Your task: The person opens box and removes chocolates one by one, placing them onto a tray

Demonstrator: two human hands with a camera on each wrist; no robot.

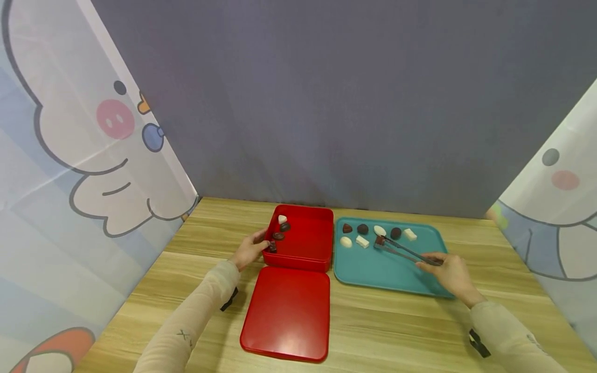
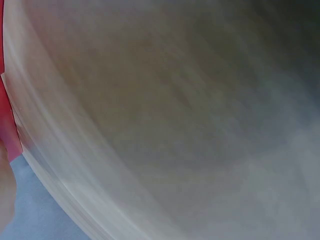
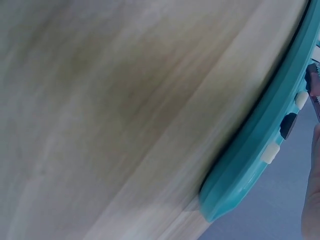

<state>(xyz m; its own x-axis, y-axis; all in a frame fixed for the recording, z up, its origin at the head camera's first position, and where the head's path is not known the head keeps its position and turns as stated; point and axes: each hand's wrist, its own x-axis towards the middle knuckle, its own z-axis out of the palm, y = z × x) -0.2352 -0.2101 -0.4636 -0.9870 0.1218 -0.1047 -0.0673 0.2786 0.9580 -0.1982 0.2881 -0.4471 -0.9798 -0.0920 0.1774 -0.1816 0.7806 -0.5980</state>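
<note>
Left of your right hand (image 1: 450, 274): gripped tongs (image 1: 408, 249) nipping one chocolate (image 1: 380, 241); seven chocolates (image 1: 363, 228) on tray (image 1: 373, 272). Left hand (image 1: 249, 252) gripping box (image 1: 308, 233); four chocolates (image 1: 285, 227) inside, head view only.

I see a red box (image 1: 310, 235), red lid (image 1: 286, 313), teal tray (image 1: 373, 269), wood-grained tabletop (image 1: 396, 326) and tongs (image 1: 406, 248), seemingly dark grey at this size.

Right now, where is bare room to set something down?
Bare: the table in front of the blue tray, between red lid and right sleeve; the lid's top; the red box right of its small pieces; the tray's near-left corner. Crowded: the tray's far side with more pieces, its right with tongs; the box's left, by the left hand.
</note>
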